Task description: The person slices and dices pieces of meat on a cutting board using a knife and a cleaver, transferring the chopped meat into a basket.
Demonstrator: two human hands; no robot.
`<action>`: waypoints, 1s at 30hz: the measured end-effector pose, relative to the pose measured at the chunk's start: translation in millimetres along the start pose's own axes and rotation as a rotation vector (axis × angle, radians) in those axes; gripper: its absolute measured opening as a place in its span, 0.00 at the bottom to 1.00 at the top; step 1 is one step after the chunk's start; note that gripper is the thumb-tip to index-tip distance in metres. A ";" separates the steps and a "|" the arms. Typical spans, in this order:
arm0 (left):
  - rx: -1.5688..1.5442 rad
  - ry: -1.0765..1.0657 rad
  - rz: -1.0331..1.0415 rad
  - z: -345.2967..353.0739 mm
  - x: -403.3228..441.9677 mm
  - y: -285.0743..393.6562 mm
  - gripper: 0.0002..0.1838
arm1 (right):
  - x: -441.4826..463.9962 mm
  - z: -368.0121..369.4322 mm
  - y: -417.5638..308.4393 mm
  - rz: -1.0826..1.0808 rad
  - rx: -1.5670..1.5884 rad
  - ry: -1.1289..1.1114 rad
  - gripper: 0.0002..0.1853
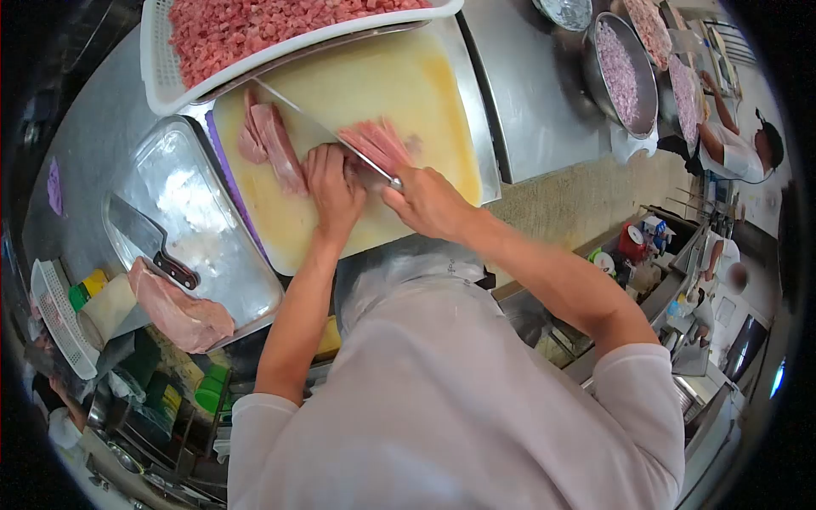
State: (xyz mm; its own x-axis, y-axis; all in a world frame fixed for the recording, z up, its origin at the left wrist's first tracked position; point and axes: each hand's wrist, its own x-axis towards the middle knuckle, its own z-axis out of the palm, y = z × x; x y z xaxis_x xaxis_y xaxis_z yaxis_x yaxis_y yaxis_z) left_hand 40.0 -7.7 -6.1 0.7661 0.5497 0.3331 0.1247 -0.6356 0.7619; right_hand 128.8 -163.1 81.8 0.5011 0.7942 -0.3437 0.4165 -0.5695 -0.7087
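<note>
My right hand (432, 204) is closed around the handle of a long knife (321, 127), whose blade slants toward the far left across the cutting board (442, 119). Fingers curled, my left hand (334, 189) presses on a piece of raw meat, mostly hidden under it, beside the blade. Thin cut strips of meat (378, 144) lie on the far side of the knife. Left of my left hand are longer raw meat pieces (276, 146) on the board.
A white basket (157, 81) of diced meat (255, 32) stands behind the board. At left, a metal tray (212, 200) carries a second knife (144, 229) and a large meat piece (178, 310). Bowls (642, 119) of chopped food stand far right; other people (735, 149) are beyond.
</note>
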 end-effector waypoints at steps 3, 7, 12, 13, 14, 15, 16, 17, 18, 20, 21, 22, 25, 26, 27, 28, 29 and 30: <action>0.017 0.022 0.025 1.9 -0.8 1.1 0.07 | 9.9 -4.1 6.3 -0.025 -0.014 0.019 0.21; 0.041 0.025 0.025 4.4 -1.0 -0.5 0.06 | -42.1 -39.2 -13.6 0.183 0.032 -0.136 0.20; 0.071 0.038 0.026 3.3 0.4 3.4 0.05 | -46.0 -19.1 11.7 0.144 0.034 -0.105 0.22; 0.068 0.055 0.027 4.2 2.0 1.6 0.05 | -37.1 -15.4 16.2 0.078 0.027 -0.051 0.22; 0.059 0.060 0.028 5.7 0.4 1.8 0.05 | -33.5 -15.1 24.0 0.073 0.070 -0.019 0.22; 0.048 0.072 0.032 8.5 -0.2 1.3 0.04 | -26.5 -19.7 29.2 0.063 0.106 0.016 0.23; 0.054 0.072 0.039 10.4 0.8 0.3 0.04 | -23.4 -24.5 32.1 0.050 0.140 0.054 0.23; 0.063 0.072 0.043 10.8 -0.1 -0.9 0.04 | -27.9 -30.3 34.5 0.130 0.201 0.010 0.23; 0.076 0.073 0.045 10.3 -1.2 -0.7 0.04 | -33.5 -43.4 29.3 0.206 0.263 -0.038 0.23; 0.065 0.098 0.030 10.8 -1.8 0.3 0.06 | -44.5 -51.2 33.6 0.231 0.284 -0.045 0.22; 0.058 0.107 0.019 11.6 -3.6 2.5 0.07 | -54.9 -53.0 35.1 0.213 0.282 -0.011 0.22; 0.063 0.152 -0.045 14.0 -5.2 6.1 0.08 | -65.8 -55.7 36.7 0.196 0.278 0.027 0.22; 0.052 0.232 -0.243 28.0 -6.3 25.6 0.17 | -94.5 -60.1 42.4 0.200 0.285 0.172 0.24; 0.035 0.225 -0.310 36.7 -4.3 34.4 0.23 | -100.6 -61.1 44.3 0.208 0.291 0.227 0.25; 0.018 0.217 -0.378 45.3 -1.7 44.4 0.28 | -104.6 -59.7 49.0 0.225 0.274 0.261 0.25; 0.037 0.103 -0.394 47.0 7.1 64.5 0.33 | -107.6 -54.5 56.9 0.243 0.257 0.294 0.25; 0.058 -0.012 -0.410 48.3 16.9 83.9 0.38 | -110.1 -48.6 64.1 0.263 0.241 0.327 0.24; 0.081 -0.126 -0.426 51.0 24.3 99.4 0.43 | -111.7 -42.6 70.5 0.253 0.275 0.348 0.24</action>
State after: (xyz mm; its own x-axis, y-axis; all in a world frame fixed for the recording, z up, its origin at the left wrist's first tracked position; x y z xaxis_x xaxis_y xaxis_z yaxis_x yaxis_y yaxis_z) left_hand 103.2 -85.2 49.4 0.7058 0.7044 -0.0754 0.4908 -0.4095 0.7690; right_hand 134.5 -301.0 96.4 0.8028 0.4947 -0.3329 0.0579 -0.6204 -0.7822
